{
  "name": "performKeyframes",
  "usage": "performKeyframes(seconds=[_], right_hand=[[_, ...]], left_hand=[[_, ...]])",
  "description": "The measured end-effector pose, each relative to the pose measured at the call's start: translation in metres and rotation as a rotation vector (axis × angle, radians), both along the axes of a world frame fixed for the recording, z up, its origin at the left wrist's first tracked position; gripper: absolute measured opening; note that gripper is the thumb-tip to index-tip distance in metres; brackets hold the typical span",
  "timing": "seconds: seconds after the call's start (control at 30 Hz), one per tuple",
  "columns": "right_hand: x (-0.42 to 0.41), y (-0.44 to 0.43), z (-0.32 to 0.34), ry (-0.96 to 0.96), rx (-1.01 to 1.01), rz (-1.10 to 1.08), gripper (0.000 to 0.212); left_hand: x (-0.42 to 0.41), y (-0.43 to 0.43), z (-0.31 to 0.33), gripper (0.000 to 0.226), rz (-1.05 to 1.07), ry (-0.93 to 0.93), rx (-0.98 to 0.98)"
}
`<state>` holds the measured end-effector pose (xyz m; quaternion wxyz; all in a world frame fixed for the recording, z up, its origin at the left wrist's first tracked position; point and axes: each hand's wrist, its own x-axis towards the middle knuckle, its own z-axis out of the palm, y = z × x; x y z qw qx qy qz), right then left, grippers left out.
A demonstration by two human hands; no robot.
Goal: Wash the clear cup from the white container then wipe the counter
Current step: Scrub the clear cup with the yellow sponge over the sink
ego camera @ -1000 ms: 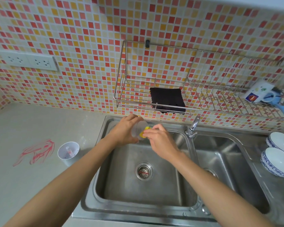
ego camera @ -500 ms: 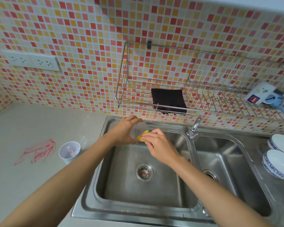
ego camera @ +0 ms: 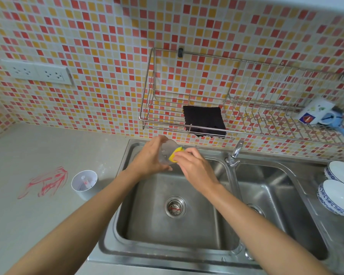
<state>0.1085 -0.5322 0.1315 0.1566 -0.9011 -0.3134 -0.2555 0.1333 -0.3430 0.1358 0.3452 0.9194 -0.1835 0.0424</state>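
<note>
Scrubbing over the sink (ego camera: 173, 241): your left hand (ego camera: 150, 158) wraps the clear cup (ego camera: 166, 150), right hand (ego camera: 194, 165) pinches the yellow sponge (ego camera: 176, 153) at its rim. Risk: a slick cup could slip and drop into the basin.

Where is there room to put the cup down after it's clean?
Bare counter lies between the tiled wall and the red scribble, and in front of the white container. The wire rack is free left of the black cloth. It is crowded right of the sink, where the bowls sit.
</note>
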Motion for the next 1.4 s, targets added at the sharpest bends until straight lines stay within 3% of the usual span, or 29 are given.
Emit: performKeyframes(seconds=[0.1,0.3,0.37,0.47,0.53,0.67,0.77,0.83,0.9,1.03,1.13,1.3,1.4], right_hand=[[0.004,0.003,0.003,0.104,0.055,0.025,0.023],[0.003,0.013,0.007,0.530,0.186,0.032,0.026],[0.006,0.013,0.006,0.514,0.101,0.049,0.024],[0.009,0.010,0.000,0.248,-0.178,0.040,0.024],[0.007,0.010,-0.001,0.145,-0.245,-0.008,0.026],[0.004,0.018,-0.007,0.185,-0.149,-0.026,0.025],[0.001,0.026,-0.003,0.486,0.110,-0.018,0.023],[0.001,0.027,0.002,0.580,0.201,-0.038,0.022],[0.002,0.025,0.006,0.552,0.163,-0.028,0.022],[0.006,0.020,0.004,0.207,-0.062,-0.023,0.027],[0.003,0.026,0.001,0.121,-0.055,-0.062,0.028],[-0.009,0.038,0.001,0.446,0.201,-0.019,0.023],[-0.006,0.036,0.007,0.481,0.174,-0.019,0.023]], left_hand=[[0.003,0.002,0.000,0.083,0.016,-0.080,-0.004],[0.006,0.012,-0.001,0.083,-0.059,-0.103,0.134],[0.006,0.012,-0.006,0.080,-0.077,-0.143,0.189],[0.003,0.009,-0.009,0.076,-0.055,-0.141,0.240],[0.003,0.007,-0.009,0.076,-0.051,-0.152,0.247],[0.004,0.010,-0.008,0.076,-0.057,-0.156,0.262],[0.005,0.015,-0.010,0.079,-0.057,-0.146,0.262],[0.004,0.018,-0.011,0.081,-0.061,-0.135,0.248],[0.004,0.020,-0.010,0.082,-0.063,-0.143,0.233],[0.003,0.020,-0.006,0.077,-0.060,-0.164,0.191],[0.004,0.021,-0.002,0.075,-0.061,-0.171,0.186],[0.004,0.030,-0.003,0.080,-0.045,-0.139,0.234],[0.000,0.035,-0.007,0.084,-0.028,-0.099,0.227]])
